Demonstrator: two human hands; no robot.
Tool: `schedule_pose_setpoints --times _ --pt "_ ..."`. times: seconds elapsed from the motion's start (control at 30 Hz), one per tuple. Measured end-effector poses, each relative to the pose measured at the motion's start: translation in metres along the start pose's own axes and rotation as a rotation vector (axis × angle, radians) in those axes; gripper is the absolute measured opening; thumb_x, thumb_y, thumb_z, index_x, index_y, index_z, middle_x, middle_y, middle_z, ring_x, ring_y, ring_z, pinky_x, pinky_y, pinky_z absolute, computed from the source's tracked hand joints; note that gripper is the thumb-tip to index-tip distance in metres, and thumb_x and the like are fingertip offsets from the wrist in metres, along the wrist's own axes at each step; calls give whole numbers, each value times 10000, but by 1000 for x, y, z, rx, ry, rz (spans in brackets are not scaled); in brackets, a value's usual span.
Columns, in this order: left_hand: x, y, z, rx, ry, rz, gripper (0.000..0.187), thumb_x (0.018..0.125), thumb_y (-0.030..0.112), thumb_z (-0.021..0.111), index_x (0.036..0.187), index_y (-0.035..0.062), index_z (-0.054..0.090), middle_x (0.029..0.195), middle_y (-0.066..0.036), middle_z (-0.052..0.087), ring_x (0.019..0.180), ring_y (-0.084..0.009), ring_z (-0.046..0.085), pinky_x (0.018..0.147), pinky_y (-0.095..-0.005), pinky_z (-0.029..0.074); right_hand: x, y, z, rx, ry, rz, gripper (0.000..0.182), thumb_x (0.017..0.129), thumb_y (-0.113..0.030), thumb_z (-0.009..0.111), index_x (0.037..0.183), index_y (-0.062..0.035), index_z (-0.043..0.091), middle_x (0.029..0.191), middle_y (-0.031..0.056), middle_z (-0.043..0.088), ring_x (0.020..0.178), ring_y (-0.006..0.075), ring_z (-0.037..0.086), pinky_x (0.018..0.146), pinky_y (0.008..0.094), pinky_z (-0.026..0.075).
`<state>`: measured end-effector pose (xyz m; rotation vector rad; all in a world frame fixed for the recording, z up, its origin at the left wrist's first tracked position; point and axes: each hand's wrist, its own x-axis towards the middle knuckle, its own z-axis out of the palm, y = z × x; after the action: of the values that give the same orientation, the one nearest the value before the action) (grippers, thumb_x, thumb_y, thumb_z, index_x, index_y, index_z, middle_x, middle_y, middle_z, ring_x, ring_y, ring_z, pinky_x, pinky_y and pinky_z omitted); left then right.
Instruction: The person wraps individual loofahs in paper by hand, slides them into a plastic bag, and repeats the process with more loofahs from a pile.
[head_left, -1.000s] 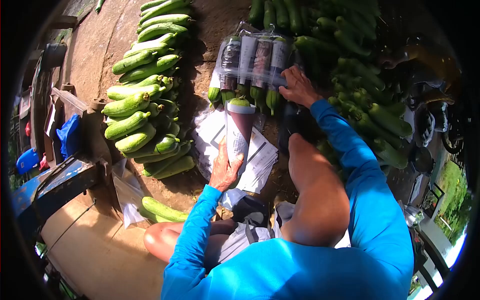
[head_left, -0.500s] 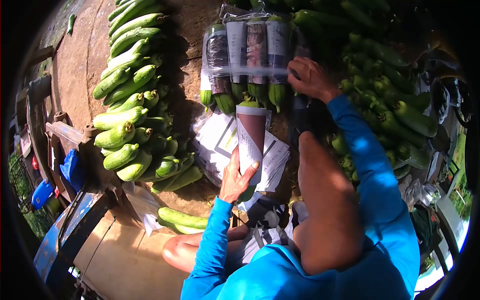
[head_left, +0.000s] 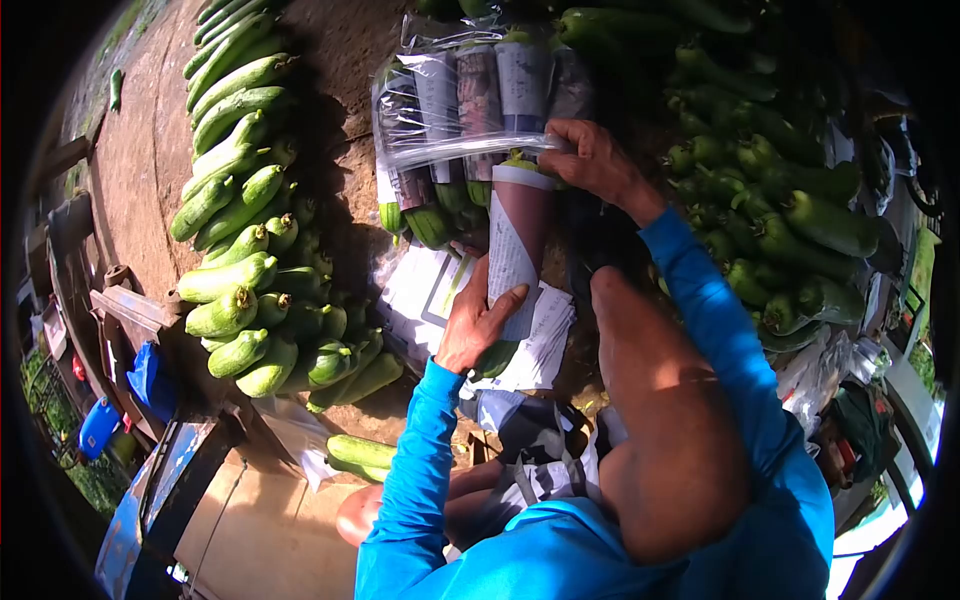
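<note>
My left hand (head_left: 481, 322) is closed around a long green gourd wrapped in printed paper (head_left: 520, 230). The gourd stands tilted, its top close to the mouth of a clear plastic bag (head_left: 440, 148) and its green lower end showing beneath my fingers. Up at the bag's right side, my right hand (head_left: 600, 165) pinches the gathered rim of the plastic. Inside the bag several paper-wrapped gourds (head_left: 478, 95) lie side by side, green ends poking out toward me. Under my left hand is a stack of printed paper sheets (head_left: 545, 340).
A long row of bare green gourds (head_left: 225, 285) lies on the left. Another heap of gourds (head_left: 800, 225) is in shade on the right. One loose gourd (head_left: 360, 455) lies near my knee. Crumpled clear plastic (head_left: 815, 375) sits at the far right.
My left hand has raised the wrapped gourd a little toward the bag's mouth. My right hand has shifted, pulling the bag's rim up above the gourd's top. The view has moved slightly.
</note>
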<state>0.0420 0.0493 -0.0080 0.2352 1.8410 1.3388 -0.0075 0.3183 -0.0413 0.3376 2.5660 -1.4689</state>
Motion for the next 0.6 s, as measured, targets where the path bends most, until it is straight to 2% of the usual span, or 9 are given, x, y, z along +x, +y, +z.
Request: schedule_pose_setpoints --times 0.03,0.13,0.2,0.33,0.47,0.5,0.53,0.57,0.6 --pt "-1 -3 1 1 -4 5 608 924 280 646 1415 -12 438 1262 -254 603 1169 -340 589 1010 -388 424 1 0 -3 -9 -33 -5 272 803 -206 667 730 -13 489 642 78 414 623 171 416 590 365 351" --pt "-7 -9 1 -24 12 -9 603 914 280 644 1398 -21 448 1255 -263 605 1176 -359 587 1017 -396 422 2 -6 -5 118 -25 40 286 795 -212 669 729 -17 472 643 57 370 613 156 393 577 353 330" --pt "-9 -9 -2 -17 6 -90 601 903 288 646 1384 -22 460 1243 -266 612 1171 -380 588 1017 -405 422 2 -4 -7 124 -33 22 284 792 -216 673 729 -21 477 644 42 358 614 142 386 577 344 325" --pt "-11 -7 -3 -34 -2 -76 605 899 307 646 1376 -20 469 1234 -272 617 1164 -401 589 1017 -414 424 6 0 -9 182 -68 26 279 785 -229 683 727 -32 495 646 12 357 625 105 384 575 326 314" --pt "-9 -9 -1 -44 -45 -86 550 917 280 633 1356 -14 483 1213 -228 633 1119 -326 609 981 -382 445 4 2 -9 159 -61 -1 266 785 -233 693 732 -34 524 644 -3 392 642 81 403 573 316 326" --pt "-4 -11 0 -75 -45 -79 526 926 273 625 1346 -13 489 1195 -204 640 1091 -289 615 961 -366 454 3 4 -9 113 -98 11 260 790 -233 692 759 -27 537 653 20 420 642 108 430 580 323 348" --pt "5 -9 1 -74 -44 -77 526 926 273 625 1346 -13 489 1195 -204 640 1091 -289 615 961 -366 454 1 5 -8 67 -135 23 256 794 -233 690 785 -20 550 662 44 448 642 135 457 587 329 370" --pt "19 -7 1 -119 -55 -67 510 934 270 620 1339 -12 493 1172 -179 641 1070 -256 608 947 -350 454 -3 6 -5 66 -135 23 256 794 -233 690 785 -20 550 662 44 448 642 135 457 587 329 370" --pt "33 -4 1 -165 -66 -58 494 942 268 616 1332 -11 497 1149 -154 642 1048 -223 600 934 -334 455 -11 4 -2 70 -30 -126 257 799 -234 689 822 -13 560 690 79 480 652 181 489 604 343 396"
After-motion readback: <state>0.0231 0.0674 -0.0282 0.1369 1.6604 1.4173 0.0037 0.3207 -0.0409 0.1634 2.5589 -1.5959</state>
